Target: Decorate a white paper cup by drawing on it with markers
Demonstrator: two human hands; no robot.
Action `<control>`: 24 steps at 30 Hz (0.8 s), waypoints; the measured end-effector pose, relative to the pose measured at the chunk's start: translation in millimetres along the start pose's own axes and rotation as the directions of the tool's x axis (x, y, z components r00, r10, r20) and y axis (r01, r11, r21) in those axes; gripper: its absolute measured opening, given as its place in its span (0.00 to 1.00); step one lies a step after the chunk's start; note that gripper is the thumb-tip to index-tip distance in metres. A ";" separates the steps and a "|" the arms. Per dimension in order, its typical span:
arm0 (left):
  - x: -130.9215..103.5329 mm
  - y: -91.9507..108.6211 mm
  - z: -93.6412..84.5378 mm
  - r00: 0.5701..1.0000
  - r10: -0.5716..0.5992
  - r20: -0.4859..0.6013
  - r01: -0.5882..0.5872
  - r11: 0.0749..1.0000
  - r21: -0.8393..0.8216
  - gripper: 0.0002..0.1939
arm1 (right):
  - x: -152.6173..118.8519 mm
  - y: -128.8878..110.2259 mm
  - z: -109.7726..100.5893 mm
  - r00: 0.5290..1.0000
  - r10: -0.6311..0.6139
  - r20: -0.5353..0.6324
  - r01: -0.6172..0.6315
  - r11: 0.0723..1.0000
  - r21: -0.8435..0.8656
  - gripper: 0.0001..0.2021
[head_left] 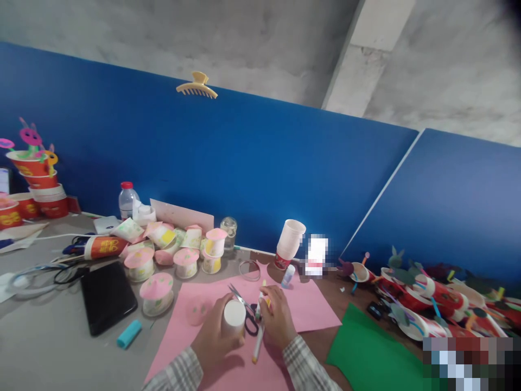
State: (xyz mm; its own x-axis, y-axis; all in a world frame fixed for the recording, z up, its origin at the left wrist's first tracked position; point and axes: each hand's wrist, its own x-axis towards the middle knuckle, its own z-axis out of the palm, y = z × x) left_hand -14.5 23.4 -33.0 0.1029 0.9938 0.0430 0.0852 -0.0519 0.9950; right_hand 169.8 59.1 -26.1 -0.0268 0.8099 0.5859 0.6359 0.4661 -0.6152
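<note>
My left hand (217,328) is wrapped round a small white paper cup (235,314), its round end facing up. Beside it, the curled fingers of my right hand (279,315) close on a marker (258,310) with a green end, partly hidden by the fingers. A white marker with an orange-yellow end (258,347) lies just below that hand. Between my hands are scissors (251,326) with black handles, blades parted. All of this is over a large sheet of pink paper (183,339). A pink paper disc with green spots (198,311) lies left of the cup.
Several decorated paper cups with pink discs (157,290) stand at left, near a black tablet (108,298) and a turquoise marker (129,334). Behind are a glue stick (288,276), stacked cups (290,241) and a glass jar (229,233). Green paper (372,347) and cup crafts (439,298) lie right.
</note>
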 end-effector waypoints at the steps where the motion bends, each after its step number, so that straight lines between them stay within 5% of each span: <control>1: 0.3 -0.3 0.6 0.999 0.047 -0.027 -0.047 0.999 0.023 0.42 | -0.1 -0.1 0.4 1.000 -0.005 0.015 0.005 1.000 -0.002 0.10; 7: 2.7 1.5 2.6 0.994 0.110 -0.015 -0.111 0.994 -0.012 0.32 | -13.1 -8.4 0.1 0.988 -0.046 0.146 0.050 0.998 -0.023 0.08; 16: 3.8 -3.3 0.0 0.994 0.092 -0.050 -0.094 0.995 -0.039 0.35 | -14.0 -18.5 -0.7 0.942 -0.011 0.336 0.123 0.942 -0.313 0.14; 24: 6.1 2.1 -3.8 1.000 0.009 -0.027 -0.014 0.985 -0.174 0.42 | -9.8 -16.3 0.5 0.957 0.137 0.255 -0.104 0.985 -0.139 0.16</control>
State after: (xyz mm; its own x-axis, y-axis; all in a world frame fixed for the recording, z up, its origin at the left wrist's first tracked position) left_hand -17.5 29.8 -30.3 0.0767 0.9956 0.0546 -0.0895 -0.0476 0.9949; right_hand 159.4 43.7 -22.0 -0.1355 0.9299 0.3421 0.7359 0.3256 -0.5937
